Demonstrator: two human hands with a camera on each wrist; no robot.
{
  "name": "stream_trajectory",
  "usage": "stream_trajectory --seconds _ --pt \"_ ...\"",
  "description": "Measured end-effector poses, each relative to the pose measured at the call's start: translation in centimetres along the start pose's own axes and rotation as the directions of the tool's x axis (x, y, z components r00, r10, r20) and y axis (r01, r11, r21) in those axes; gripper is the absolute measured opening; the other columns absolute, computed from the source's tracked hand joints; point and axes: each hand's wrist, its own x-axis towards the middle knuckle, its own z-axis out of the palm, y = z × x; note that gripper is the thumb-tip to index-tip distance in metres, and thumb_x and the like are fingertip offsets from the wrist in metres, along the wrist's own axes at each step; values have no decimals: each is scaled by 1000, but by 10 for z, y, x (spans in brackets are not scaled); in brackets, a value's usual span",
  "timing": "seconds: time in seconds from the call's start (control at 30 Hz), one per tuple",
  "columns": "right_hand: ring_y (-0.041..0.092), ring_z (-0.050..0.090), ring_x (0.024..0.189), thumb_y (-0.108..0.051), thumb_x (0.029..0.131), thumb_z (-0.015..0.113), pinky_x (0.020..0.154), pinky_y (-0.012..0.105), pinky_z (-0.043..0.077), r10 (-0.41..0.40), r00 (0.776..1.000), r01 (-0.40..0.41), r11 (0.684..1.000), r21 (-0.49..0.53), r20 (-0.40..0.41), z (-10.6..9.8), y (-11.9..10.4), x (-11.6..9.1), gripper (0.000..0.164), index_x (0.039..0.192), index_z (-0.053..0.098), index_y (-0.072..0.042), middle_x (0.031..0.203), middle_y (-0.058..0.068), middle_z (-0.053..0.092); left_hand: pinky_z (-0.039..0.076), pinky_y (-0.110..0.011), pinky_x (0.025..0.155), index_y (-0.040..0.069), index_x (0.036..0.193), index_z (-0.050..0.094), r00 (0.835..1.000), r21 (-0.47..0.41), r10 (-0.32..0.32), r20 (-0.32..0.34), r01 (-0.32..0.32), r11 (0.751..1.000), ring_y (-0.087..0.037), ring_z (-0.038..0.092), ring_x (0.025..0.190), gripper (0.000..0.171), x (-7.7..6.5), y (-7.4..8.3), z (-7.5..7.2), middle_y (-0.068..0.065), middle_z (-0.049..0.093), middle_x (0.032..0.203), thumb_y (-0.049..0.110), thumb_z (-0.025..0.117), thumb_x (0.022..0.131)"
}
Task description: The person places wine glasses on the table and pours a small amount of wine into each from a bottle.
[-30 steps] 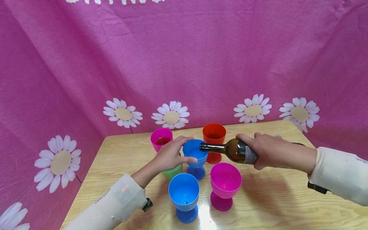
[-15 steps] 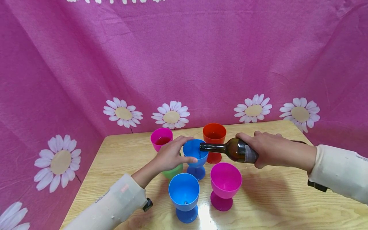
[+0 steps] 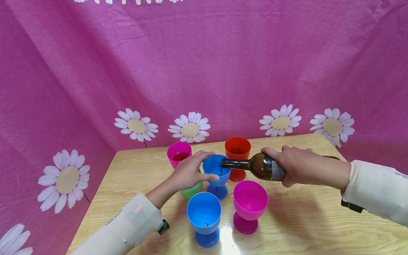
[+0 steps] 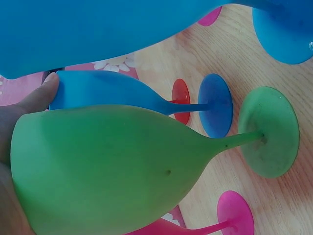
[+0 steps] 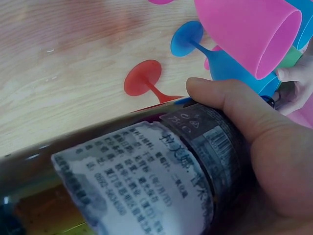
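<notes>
My left hand grips the upper bowl of a blue goblet, thumb and forefinger spread around its rim. In the left wrist view, the thumb lies at the rim of this blue goblet, beyond a green goblet. A dark glass wine bottle lies nearly level in my right hand, its mouth just inside the blue goblet's rim. A thin dark stream leaves the bottle's mouth. The right wrist view shows the bottle's printed label and the thumb pressed along the glass.
Near the front stand a second blue goblet and a pink goblet. Behind are a red goblet and another pink goblet with dark red liquid. A pink flowered cloth hangs behind the wooden table.
A dark stream from the bottle's mouth into the blue goblet now shows; it was not visible one second ago. Both hands and all goblets have stayed nearly still.
</notes>
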Motion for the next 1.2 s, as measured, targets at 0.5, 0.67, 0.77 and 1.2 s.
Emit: stream_trajectory --seconds 0.5,0.67,0.77,1.2 --pt "26 59 85 -18 57 101 60 43 48 -4 1000 4 1000 -2 -5 0 0 -1 95 135 47 -25 93 9 59 60 -45 87 24 154 48 1000 -6 -4 5 4 1000 -28 55 132 81 -1 0 0 -3 53 152 45 83 85" --pt "26 59 84 -16 57 101 58 42 47 -14 1000 14 1000 -6 -16 1 0 -1 94 133 47 -25 91 9 58 60 -45 86 23 154 48 1000 -13 2 4 -2 1000 -29 55 133 81 -1 1 0 -4 53 152 46 83 85" --pt "25 58 83 -16 57 101 58 42 47 -17 1000 16 1000 -10 -20 1 0 -1 93 133 47 -25 91 9 58 60 -46 87 23 154 48 1000 -14 4 3 -4 1000 -30 55 133 81 -2 1 0 -5 53 152 47 82 85" --pt "25 59 85 -18 57 101 59 42 48 -12 1000 12 1000 -7 -10 -1 -1 -2 95 135 47 -24 93 9 59 59 -49 89 25 155 47 1000 -3 -4 3 4 1000 -30 52 136 81 -1 2 0 -4 51 154 46 83 85"
